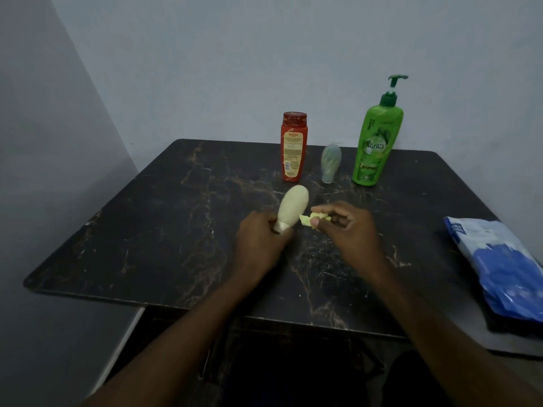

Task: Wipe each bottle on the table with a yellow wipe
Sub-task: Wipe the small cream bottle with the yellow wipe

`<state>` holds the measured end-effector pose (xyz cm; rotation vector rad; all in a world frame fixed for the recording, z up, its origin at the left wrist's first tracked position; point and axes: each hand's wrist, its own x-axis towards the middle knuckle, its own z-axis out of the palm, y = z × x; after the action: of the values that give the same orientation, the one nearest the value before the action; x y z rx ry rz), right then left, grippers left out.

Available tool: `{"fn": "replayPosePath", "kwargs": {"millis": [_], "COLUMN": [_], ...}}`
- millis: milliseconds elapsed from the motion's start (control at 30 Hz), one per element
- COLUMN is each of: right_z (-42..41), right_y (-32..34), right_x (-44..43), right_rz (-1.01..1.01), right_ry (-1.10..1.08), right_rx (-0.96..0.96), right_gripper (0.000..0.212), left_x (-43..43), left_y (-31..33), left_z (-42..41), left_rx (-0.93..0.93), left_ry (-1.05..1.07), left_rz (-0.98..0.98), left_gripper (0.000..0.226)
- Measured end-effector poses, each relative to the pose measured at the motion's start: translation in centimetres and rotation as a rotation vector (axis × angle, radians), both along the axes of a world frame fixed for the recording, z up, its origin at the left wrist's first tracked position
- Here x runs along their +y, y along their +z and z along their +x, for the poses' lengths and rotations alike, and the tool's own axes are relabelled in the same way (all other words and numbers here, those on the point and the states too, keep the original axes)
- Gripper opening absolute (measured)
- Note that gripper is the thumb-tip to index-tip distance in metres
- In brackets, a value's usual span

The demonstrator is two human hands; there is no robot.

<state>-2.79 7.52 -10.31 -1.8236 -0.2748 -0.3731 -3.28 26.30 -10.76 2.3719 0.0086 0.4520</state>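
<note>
Head view:

- One dark marbled table (147,230) carries four bottles, one wipe and one packet; two hands reach in over its near edge.
- The cream bottle (293,208) stands cap down near the table's middle and serves as the landmark here.
- The left hand (261,239) grips the cream bottle's narrow lower end, fingers curled round the cap.
- The right hand (346,230) is just right of the cream bottle, thumb and fingers pinching one crumpled yellow wipe (307,220).
- The wipe's tip lies right against the cream bottle's lower side; whether it touches cannot be told.
- Behind the cream bottle stands one red bottle (293,151), upright, apart from it.
- Behind and to the right stands one small grey-green bottle (330,163), also cap down.
- Farther right of that stands one tall green pump bottle (376,145), upright.
- Well to the right of the cream bottle, at the table's edge, lies one blue-and-white packet (499,265).
</note>
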Motion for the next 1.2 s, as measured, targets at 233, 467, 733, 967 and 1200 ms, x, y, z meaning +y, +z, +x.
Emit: {"fn": "replayPosePath", "kwargs": {"millis": [233,467,733,967,1200], "right_z": [-2.7,-2.8,-3.3,-2.9,-2.6], "right_y": [-1.4,-1.8,-2.0,-2.0,-1.9], "right_x": [-0.4,0.1,0.4,0.5,0.5], "right_rz": [-0.041,-0.274,-0.494,-0.495,-0.464], "right_ry": [-0.051,-0.060,-0.071,-0.058,-0.046], "right_rx": [-0.039,-0.103,-0.184,-0.198,-0.207], "right_gripper": [0.016,0.019,0.023,0.017,0.017], "left_x": [-1.1,-0.9,-0.7,-0.6,-0.4], "left_y": [-0.4,-1.1,-1.0,-1.1,-1.0], "left_z": [-1.9,-1.7,-1.7,-1.6,-1.5], "left_rx": [-0.031,-0.044,-0.045,-0.048,-0.043], "left_ry": [-0.135,-0.200,-0.254,-0.296,-0.315], "left_rz": [0.110,0.066,0.077,0.095,0.123], "left_gripper": [0.027,0.035,0.040,0.040,0.039]}}
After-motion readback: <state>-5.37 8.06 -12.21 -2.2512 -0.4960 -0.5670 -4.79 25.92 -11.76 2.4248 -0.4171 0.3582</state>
